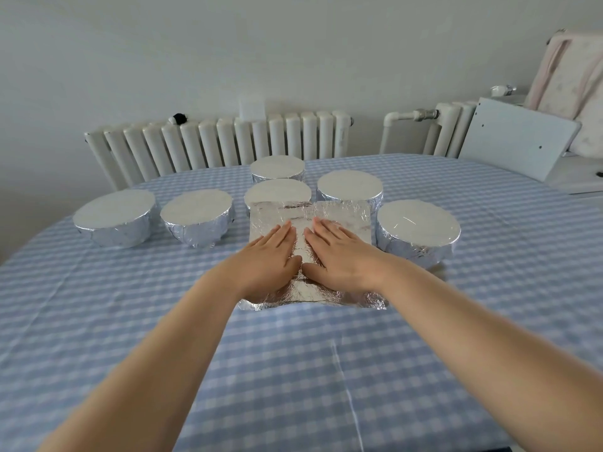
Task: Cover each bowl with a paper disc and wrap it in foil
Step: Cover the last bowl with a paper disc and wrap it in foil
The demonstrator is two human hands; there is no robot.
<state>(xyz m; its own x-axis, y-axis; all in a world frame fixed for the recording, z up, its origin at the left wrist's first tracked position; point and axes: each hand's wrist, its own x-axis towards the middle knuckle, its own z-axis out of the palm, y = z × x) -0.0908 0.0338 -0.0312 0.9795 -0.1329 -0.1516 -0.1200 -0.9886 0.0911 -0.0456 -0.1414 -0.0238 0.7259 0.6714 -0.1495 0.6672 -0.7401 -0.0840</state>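
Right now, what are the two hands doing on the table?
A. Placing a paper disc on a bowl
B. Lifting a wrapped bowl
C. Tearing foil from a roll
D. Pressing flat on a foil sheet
D: the left hand and the right hand lie side by side with straight fingers, palms down on the foil sheet, which is spread on the tablecloth among the wrapped bowls.

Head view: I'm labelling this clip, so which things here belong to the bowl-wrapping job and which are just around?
Job: foil sheet under both flat hands, left hand and right hand; six foil-wrapped bowls, e.g. nearest right, far left.
Just around: checked tablecloth, radiator, white board, cushion.
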